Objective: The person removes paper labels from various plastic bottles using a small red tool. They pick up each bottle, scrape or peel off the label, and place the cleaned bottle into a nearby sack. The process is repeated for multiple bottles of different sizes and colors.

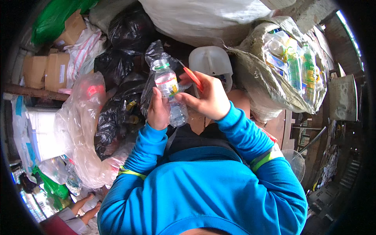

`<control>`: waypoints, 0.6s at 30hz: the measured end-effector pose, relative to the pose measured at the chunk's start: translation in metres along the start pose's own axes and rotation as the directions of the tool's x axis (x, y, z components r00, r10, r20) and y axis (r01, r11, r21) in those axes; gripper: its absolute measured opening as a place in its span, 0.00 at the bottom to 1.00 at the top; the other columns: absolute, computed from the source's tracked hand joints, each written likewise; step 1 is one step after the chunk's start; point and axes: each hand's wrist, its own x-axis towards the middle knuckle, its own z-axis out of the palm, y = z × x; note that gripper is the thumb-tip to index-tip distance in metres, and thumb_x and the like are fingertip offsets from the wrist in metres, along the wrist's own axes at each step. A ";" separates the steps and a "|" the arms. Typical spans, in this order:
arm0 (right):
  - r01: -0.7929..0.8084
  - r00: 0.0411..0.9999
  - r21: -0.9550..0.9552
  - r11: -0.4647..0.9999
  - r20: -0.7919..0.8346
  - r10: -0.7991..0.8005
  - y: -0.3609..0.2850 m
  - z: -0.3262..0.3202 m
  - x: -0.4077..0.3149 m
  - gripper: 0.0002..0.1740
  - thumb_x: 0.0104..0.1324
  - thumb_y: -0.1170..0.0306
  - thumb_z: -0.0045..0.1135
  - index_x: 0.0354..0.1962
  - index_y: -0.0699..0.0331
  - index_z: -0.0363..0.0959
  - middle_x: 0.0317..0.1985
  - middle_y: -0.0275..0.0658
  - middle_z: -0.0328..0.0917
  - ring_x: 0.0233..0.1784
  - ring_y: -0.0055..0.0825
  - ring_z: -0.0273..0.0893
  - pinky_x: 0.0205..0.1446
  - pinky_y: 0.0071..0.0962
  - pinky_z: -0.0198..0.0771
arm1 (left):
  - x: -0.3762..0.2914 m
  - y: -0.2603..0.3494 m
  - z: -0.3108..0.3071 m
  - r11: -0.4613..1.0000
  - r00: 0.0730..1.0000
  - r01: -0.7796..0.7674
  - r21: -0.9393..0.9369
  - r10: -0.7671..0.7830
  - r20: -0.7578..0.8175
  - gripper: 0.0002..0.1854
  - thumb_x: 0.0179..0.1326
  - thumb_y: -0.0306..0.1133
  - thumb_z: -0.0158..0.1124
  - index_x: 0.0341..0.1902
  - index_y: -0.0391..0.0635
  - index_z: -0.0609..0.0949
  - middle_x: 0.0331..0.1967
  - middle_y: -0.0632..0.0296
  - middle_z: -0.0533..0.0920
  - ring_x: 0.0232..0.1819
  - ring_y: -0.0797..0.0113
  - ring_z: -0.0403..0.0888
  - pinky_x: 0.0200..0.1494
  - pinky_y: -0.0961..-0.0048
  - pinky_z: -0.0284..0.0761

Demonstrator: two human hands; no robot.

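A clear plastic bottle with a green neck ring and a printed label is held upright in front of me. My left hand grips its left side. My right hand holds a small knife by its orange handle, the thin blade pointing up and left past the bottle's neck. The thumb of that hand rests against the label. Black plastic bags lie behind and left of the bottle. Just beyond my right hand stands a cut-open whitish plastic jug.
A woven sack full of plastic bottles stands at the right, with a large white sack at the top. Clear plastic bags, a white container and cardboard boxes are at the left. Another person's legs show at the lower left.
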 end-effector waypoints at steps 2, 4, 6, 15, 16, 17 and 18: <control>0.036 0.999 -0.034 0.999 -0.004 -0.037 0.002 -0.003 0.004 0.23 0.45 0.63 0.67 0.35 0.71 0.75 0.25 0.52 0.76 0.28 0.38 0.77 0.34 0.31 0.70 | -0.003 0.001 0.001 0.999 0.997 0.050 0.015 -0.051 0.063 0.28 0.70 0.49 0.31 0.62 0.40 0.63 0.57 0.57 0.69 0.57 0.67 0.68 0.60 0.69 0.62; 0.023 1.000 -0.026 0.999 0.022 -0.022 0.000 -0.007 0.007 0.22 0.44 0.64 0.66 0.34 0.72 0.75 0.24 0.52 0.76 0.26 0.37 0.78 0.34 0.30 0.71 | -0.003 0.001 0.009 0.999 0.992 -0.037 0.026 0.034 0.118 0.29 0.70 0.49 0.31 0.64 0.40 0.62 0.58 0.57 0.68 0.57 0.67 0.67 0.60 0.69 0.62; -0.026 0.998 0.021 0.999 0.057 0.025 0.004 -0.014 0.005 0.22 0.43 0.65 0.66 0.34 0.72 0.76 0.23 0.52 0.76 0.25 0.35 0.78 0.33 0.30 0.72 | -0.006 0.003 0.011 0.989 0.979 -0.081 0.127 0.054 0.199 0.30 0.70 0.50 0.31 0.66 0.40 0.58 0.60 0.56 0.65 0.59 0.67 0.65 0.60 0.70 0.61; -0.090 0.987 -0.064 0.994 0.126 0.098 -0.005 -0.021 0.000 0.17 0.47 0.75 0.60 0.37 0.73 0.75 0.28 0.43 0.79 0.32 0.20 0.75 0.41 0.21 0.70 | -0.011 0.008 0.013 0.867 0.938 -0.275 0.415 0.146 0.316 0.31 0.68 0.52 0.37 0.64 0.39 0.60 0.53 0.56 0.72 0.52 0.67 0.71 0.54 0.70 0.66; -0.089 0.991 -0.112 0.990 0.093 0.100 -0.005 -0.019 0.000 0.17 0.47 0.75 0.60 0.37 0.72 0.75 0.28 0.44 0.79 0.31 0.21 0.76 0.41 0.21 0.70 | -0.011 0.005 0.009 0.878 0.943 -0.247 0.411 0.120 0.311 0.32 0.68 0.52 0.38 0.65 0.38 0.59 0.52 0.56 0.73 0.50 0.69 0.71 0.52 0.72 0.66; -0.090 0.993 -0.160 0.983 0.059 0.100 -0.004 -0.018 -0.001 0.17 0.47 0.75 0.60 0.37 0.72 0.75 0.29 0.45 0.79 0.31 0.22 0.76 0.40 0.21 0.70 | -0.011 0.000 0.007 0.881 0.946 -0.253 0.399 0.139 0.292 0.32 0.68 0.52 0.39 0.65 0.38 0.59 0.52 0.56 0.73 0.49 0.69 0.71 0.52 0.73 0.67; -0.101 0.992 -0.151 0.983 0.055 0.110 0.001 -0.019 -0.001 0.15 0.48 0.75 0.60 0.36 0.69 0.76 0.27 0.49 0.78 0.28 0.27 0.77 0.37 0.23 0.71 | -0.009 -0.007 0.007 0.887 0.948 -0.261 0.382 0.159 0.276 0.32 0.68 0.52 0.39 0.65 0.38 0.59 0.52 0.57 0.73 0.49 0.70 0.71 0.51 0.74 0.67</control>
